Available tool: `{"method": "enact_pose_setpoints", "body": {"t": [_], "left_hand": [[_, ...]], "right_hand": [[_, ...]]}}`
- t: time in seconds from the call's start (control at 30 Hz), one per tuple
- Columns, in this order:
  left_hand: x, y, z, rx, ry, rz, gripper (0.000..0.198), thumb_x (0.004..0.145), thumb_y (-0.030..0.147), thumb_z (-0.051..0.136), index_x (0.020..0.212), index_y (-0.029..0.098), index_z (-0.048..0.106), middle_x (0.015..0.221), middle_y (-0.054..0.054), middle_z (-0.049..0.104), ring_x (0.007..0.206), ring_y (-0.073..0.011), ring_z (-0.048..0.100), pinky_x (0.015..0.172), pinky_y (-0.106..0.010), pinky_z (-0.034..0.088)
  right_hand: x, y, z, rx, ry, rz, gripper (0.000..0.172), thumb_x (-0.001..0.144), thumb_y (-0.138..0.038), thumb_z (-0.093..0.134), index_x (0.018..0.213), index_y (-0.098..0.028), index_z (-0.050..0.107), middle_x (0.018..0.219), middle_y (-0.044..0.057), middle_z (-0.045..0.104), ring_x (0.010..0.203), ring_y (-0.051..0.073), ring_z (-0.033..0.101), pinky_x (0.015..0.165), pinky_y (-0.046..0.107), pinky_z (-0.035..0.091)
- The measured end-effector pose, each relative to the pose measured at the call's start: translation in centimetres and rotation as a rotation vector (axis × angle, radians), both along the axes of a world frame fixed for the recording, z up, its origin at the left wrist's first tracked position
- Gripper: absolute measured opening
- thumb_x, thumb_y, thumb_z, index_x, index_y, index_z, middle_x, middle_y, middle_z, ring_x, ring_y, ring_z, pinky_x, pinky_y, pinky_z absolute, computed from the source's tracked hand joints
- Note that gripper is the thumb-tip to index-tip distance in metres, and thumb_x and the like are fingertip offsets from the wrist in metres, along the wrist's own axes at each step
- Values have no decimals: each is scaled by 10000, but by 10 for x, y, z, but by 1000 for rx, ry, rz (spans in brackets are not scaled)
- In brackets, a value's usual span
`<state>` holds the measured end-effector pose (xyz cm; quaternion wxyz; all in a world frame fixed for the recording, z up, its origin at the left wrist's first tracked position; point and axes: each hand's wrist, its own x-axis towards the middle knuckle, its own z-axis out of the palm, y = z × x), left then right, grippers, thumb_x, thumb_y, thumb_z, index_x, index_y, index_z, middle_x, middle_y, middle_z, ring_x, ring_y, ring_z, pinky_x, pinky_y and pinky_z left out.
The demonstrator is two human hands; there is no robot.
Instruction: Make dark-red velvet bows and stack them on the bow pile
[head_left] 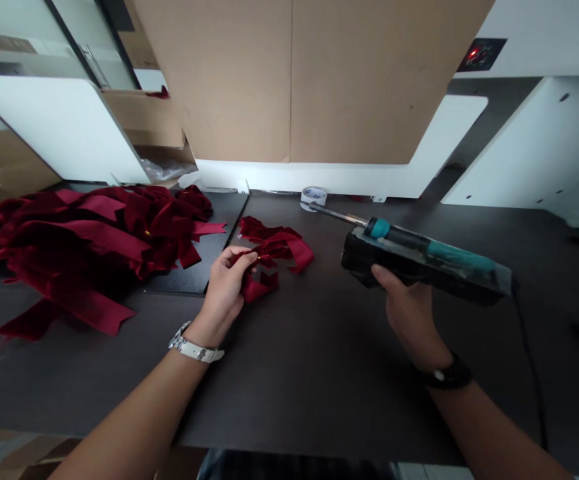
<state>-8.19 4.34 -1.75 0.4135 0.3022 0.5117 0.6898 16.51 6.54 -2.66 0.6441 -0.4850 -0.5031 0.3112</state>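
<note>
My left hand [225, 285] pinches a dark red velvet ribbon bow [289, 245] by its middle, where a small gold-coloured spot shows. The bow's loops and tails spread to the right over the dark table. On the right, my right hand [409, 310] is closed on the lower side of a black block [384, 257]. A teal-and-black soldering iron [434, 250] lies along the top of this block, apparently taped to it. Its metal tip points left, toward the back of the table. My right fingers are partly hidden beneath the block.
A large heap of similar red bows [84, 233] lies at the left, partly on a black flat board [209, 253]. A tape roll [313, 198] stands by the back panel. A dark cable [529, 360] runs down the right side. Tall cardboard [309, 80] rises behind the table.
</note>
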Motion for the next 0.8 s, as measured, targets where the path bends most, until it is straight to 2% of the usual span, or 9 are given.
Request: {"method": "enact_pose_setpoints", "body": {"t": [0.1, 0.23, 0.43, 0.6, 0.73, 0.8], "left_hand": [[5, -2, 0, -32, -15, -71, 222, 539, 249, 741, 667, 166, 579, 557, 40, 558, 491, -70, 479, 457, -174, 363], [11, -7, 2, -67, -7, -152, 219, 549, 248, 742, 677, 174, 581, 537, 39, 553, 476, -79, 480, 440, -179, 367], [19, -14, 9, -48, 46, -302, 197, 571, 236, 726, 675, 186, 567, 524, 43, 539, 449, -79, 466, 424, -184, 371], [20, -19, 11, -16, 41, -405, 188, 598, 243, 724, 674, 190, 561, 545, 41, 537, 451, -71, 464, 418, -177, 356], [20, -22, 12, -23, 23, -457, 190, 604, 242, 727, 692, 191, 567, 537, 45, 537, 442, -64, 455, 412, -167, 338], [21, -23, 13, -25, 16, -463, 193, 608, 245, 727, 700, 193, 565, 531, 48, 532, 440, -66, 456, 411, -168, 337]], "right_hand": [[5, 10, 1, -26, 69, -36, 520, 602, -389, 810, 1050, -178, 650, 1144, 75, 663, 1125, 249, 592, 1074, 475, 380], [20, 33, -9, -54, 148, -75, 618, 552, -329, 832, 1107, -165, 617, 1264, 75, 605, 1207, 237, 544, 1110, 457, 352], [54, 64, -31, -169, 273, -209, 646, 417, -213, 853, 1018, -137, 626, 1229, 97, 621, 1180, 251, 564, 1077, 431, 416], [76, 73, -45, -250, 165, -205, 580, 455, -205, 847, 994, -142, 642, 1165, 88, 642, 1125, 247, 592, 1018, 433, 479], [78, 73, -47, -247, 70, -252, 499, 514, -200, 817, 981, -152, 647, 1110, 74, 656, 1104, 242, 599, 985, 436, 503], [77, 73, -46, -243, 57, -269, 510, 503, -213, 828, 975, -157, 644, 1117, 76, 650, 1102, 242, 597, 1005, 433, 487]]}}
